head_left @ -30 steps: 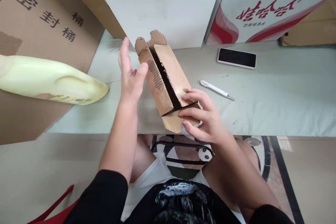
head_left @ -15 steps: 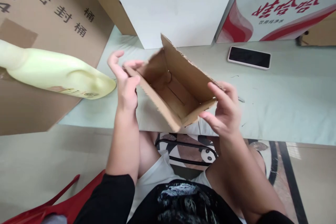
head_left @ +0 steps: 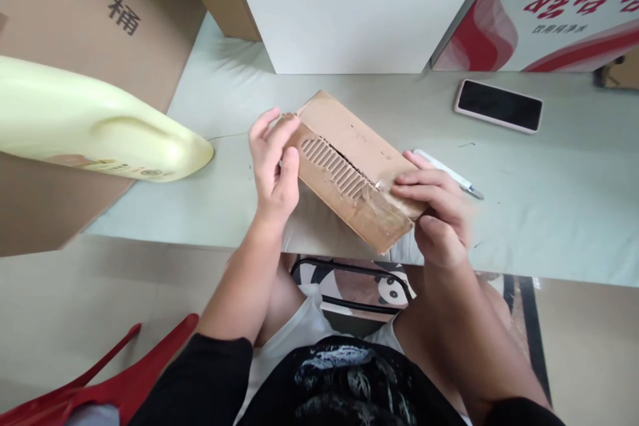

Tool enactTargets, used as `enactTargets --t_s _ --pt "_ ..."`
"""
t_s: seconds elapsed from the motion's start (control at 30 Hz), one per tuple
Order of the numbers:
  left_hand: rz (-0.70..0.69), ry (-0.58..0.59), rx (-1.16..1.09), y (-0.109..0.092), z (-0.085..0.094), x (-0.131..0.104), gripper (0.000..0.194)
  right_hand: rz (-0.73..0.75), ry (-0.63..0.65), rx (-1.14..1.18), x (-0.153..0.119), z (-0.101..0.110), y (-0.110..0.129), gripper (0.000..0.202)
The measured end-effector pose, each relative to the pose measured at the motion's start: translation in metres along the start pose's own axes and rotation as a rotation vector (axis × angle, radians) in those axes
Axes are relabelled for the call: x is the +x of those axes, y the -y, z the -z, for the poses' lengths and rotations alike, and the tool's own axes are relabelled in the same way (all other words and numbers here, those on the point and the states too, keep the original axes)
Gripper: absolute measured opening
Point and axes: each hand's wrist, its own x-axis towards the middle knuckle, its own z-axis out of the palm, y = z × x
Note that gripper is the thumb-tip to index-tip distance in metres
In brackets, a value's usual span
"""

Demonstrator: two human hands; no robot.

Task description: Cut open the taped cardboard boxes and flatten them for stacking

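A small brown cardboard box (head_left: pixel 367 140) is held between my hands above the front of the cloth-covered table. Its outer face is toward me, with a torn strip where the corrugated ribs show beside a dark slit. My left hand (head_left: pixel 274 163) pinches the upper left end with thumb and fingers. The lower right end is gripped by my right hand (head_left: pixel 442 210), fingers lying on the top face and thumb at the edge. Just behind the right hand, a white utility knife (head_left: pixel 452 173) lies on the cloth, partly covered by the fingers.
A phone (head_left: pixel 499 105) lies at the right on the table (head_left: pixel 564 186). White box (head_left: pixel 349 13) and red-white carton (head_left: pixel 504 20) stand at the back. On the left are a large carton (head_left: pixel 134 60) and a pale yellow bottle (head_left: pixel 110 123). A red chair (head_left: pixel 144 366) is lower left.
The box has been turned over: its open inside faced me before, and now its torn outer face does. Both hands shifted right, and the utility knife shows more.
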Motion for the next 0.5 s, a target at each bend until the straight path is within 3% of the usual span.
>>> enactTargets --t_s 0.2,0.33,0.43,0.5 --pt "-0.149 0.073 0.051 0.009 0.002 -0.001 0.061 -0.039 -0.076 -0.017 -0.006 -0.004 -0.006 0.038" --pt "-0.273 0.026 0.137 0.025 0.005 0.001 0.06 -0.306 -0.139 0.083 -0.014 0.004 -0.015 0.047" --pt "-0.359 -0.005 0.199 0.033 0.006 0.002 0.056 -0.532 -0.09 0.099 -0.021 0.011 -0.027 0.051" --pt "-0.406 -0.006 0.206 0.033 0.006 0.003 0.051 -0.574 -0.053 0.126 -0.025 0.012 -0.033 0.056"
